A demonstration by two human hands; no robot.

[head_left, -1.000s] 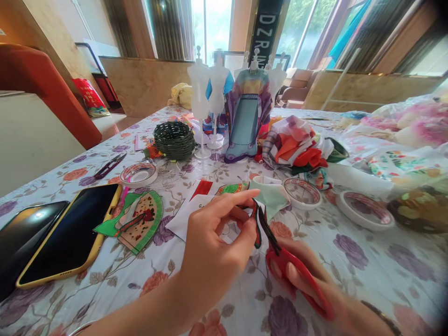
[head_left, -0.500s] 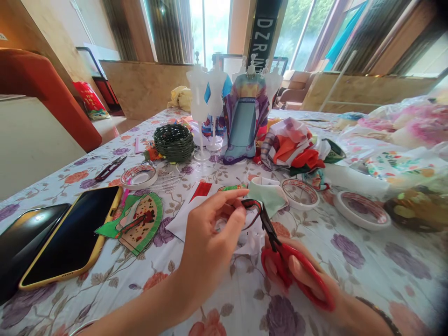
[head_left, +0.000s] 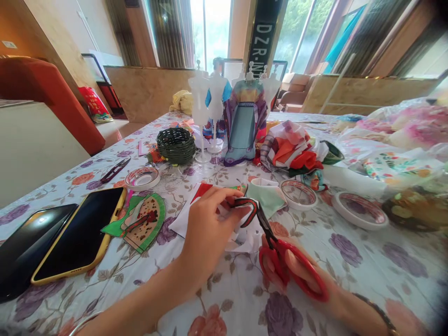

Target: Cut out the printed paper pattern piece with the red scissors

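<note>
Since the earlier frame, the dark-edged strip [head_left: 254, 211] has turned to show more face. Head view: my left hand [head_left: 210, 219], nearer, pinches it; it lies ahead-left of my right hand [head_left: 297, 266], clasped round the scissors [head_left: 274, 246]. Its bowed long axis points rightward to the blades [head_left: 265, 225], then curls back.

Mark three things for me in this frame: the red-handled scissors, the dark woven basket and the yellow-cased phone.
Red-handled scissors [head_left: 271, 240]: head view, by the pivot, where blades meet handles.
Dark woven basket [head_left: 177, 152]: head view, on its front wall.
Yellow-cased phone [head_left: 82, 234]: head view, mid-screen.
</note>
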